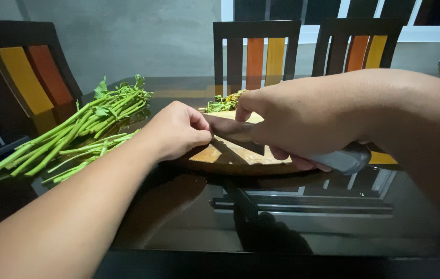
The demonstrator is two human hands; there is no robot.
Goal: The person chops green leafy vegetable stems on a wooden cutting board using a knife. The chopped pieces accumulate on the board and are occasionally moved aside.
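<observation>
Nearest the lens, the left hand [176, 129], reaching in from the lower left with fingers curled down onto the round wooden board [230, 155], pinching something small against it; what exactly sits under the fingertips hidden, cannot tell. Right hand [302, 121] wrapped closed around the grey handle of a knife [235, 132], blade pointing left across the board, its flat lying just beside the left fingertips.

Chopped greens [222, 103] piled at the board's far edge. Uncut stalks [70, 134] lying on the glossy dark table [302, 217], left of the board and well apart from the blade, leafy ends toward the chairs [256, 49].

To cut well here, likely best:
- Keep left fingertips tucked under, knuckles facing the blade as a guide.
- Keep the tip low on the wood and rock down, not chop from height.
- Hold the board steady; glass top looks slippery, so press down, not sideways.
- Feed short lengths forward, retreating the left hand bit by bit.
- Sweep cut pieces toward the far pile before fetching more stalks.
</observation>
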